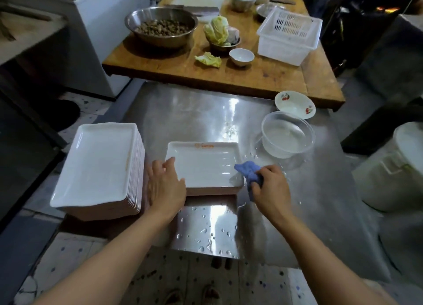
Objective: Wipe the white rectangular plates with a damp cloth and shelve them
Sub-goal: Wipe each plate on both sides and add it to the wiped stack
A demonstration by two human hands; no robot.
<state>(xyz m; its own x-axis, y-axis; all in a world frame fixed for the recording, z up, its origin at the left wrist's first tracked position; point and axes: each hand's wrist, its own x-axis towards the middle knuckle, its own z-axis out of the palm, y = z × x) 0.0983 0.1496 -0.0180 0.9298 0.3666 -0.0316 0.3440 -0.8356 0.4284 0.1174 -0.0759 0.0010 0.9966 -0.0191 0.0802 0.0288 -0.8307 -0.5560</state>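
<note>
On the steel counter, seen from above:
Counter [206, 231]: wet, beaded with drops near its front edge.
Left hand [166, 185]: fingers spread fairly wide, resting on the plate's left end and steadying it; it holds nothing.
Right hand [270, 187]: fingers curled round a bunched blue cloth [249, 173], at the plate's right front corner.
Plate [203, 165]: white, rectangular, lying flat between the two hands, long axis running left to right. It seems to sit on another plate, though only a sliver shows underneath.
Key relation: the plate lies to the left of the cloth hand, so the wipe would likely sweep leftward along the long axis, towards the steadying hand.
Stack [98, 165]: a tall pile of the same plates, just left of the left hand. Whether wiped or waiting, I cannot tell.
Tub [287, 135]: clear and round, holding water, beyond the right hand.
Bowl [295, 104]: small, flower-patterned, just behind the tub.
Table [229, 75]: wooden, farther back, carrying bowls, cabbage and a white basket.
Shelf: none in view.
</note>
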